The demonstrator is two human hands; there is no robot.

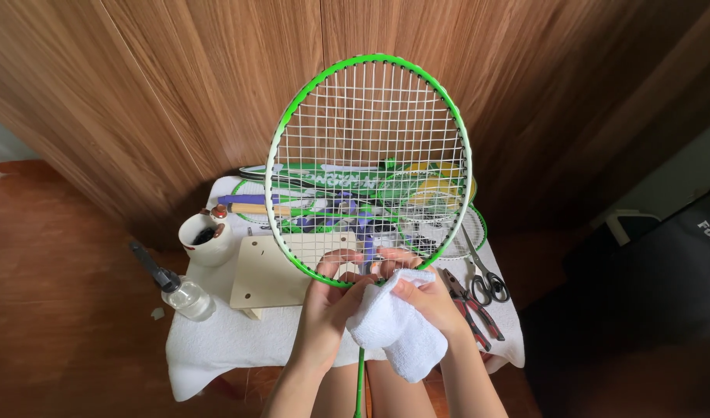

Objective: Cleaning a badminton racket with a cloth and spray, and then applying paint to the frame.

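My left hand (324,306) and right hand (426,298) meet before me, forearms angled inward, fingers curled shut, fingertips (347,255) pointing away.

Both forearms bare, no sleeves; knees bare below.

A flat printed package (347,176) lies at the far edge of the small table (216,340), seen partly through the racket strings in front of it. It is long and low, mostly white with green bands and lettering across its face, and a yellow patch at its right end. Rackets and grips lie over its lower part, so its full outline cannot be told.

At the right edge of the view stands a black bag (665,279) with white lettering printed near its upper corner, cut off by the frame.
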